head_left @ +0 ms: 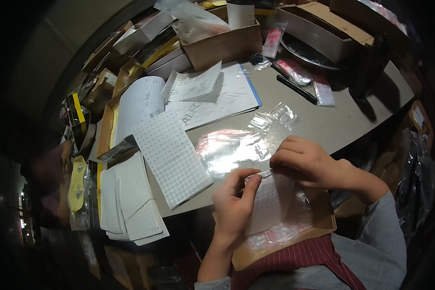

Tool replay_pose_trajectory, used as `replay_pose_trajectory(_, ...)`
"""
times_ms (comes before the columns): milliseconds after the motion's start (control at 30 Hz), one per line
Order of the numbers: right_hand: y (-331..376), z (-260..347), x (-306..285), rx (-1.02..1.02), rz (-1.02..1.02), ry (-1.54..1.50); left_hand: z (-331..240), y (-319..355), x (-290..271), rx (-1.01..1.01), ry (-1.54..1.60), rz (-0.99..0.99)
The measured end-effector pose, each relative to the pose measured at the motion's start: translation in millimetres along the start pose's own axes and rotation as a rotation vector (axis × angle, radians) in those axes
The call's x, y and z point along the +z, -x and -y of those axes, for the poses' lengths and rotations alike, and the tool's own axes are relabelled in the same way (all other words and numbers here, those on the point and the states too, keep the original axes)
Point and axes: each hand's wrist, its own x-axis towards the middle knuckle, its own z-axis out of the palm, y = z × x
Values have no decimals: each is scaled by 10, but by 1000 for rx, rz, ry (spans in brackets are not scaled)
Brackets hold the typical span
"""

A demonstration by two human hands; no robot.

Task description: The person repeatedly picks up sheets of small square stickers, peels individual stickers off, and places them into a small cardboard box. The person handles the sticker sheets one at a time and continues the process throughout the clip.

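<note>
Fingers of both hands, left hand (233, 200) and right hand (302, 162), pinch a clear bag (270, 200) at centre frame, above the box (280, 241).

Small clear bag (270, 200): top edge hidden under fingers of left hand (234, 200) and right hand (307, 162). Contents too blurred to identify. Far boxes (324, 24) cut off by frame edge.
</note>
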Motion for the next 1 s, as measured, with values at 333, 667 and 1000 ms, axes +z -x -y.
replay_pose_trajectory(333, -132, 101, 7, -377, -66, 420, -74, -70, -13, -23, -114, -59)
replay_pose_trajectory(667, -674, -249, 2, 167, 219, 179, -5, -54, -81, 28, -145, -46)
replay_pose_trajectory(1000, -883, -349, -120, 123, 218, -139, 8, -32, -75, 108, -203, -73)
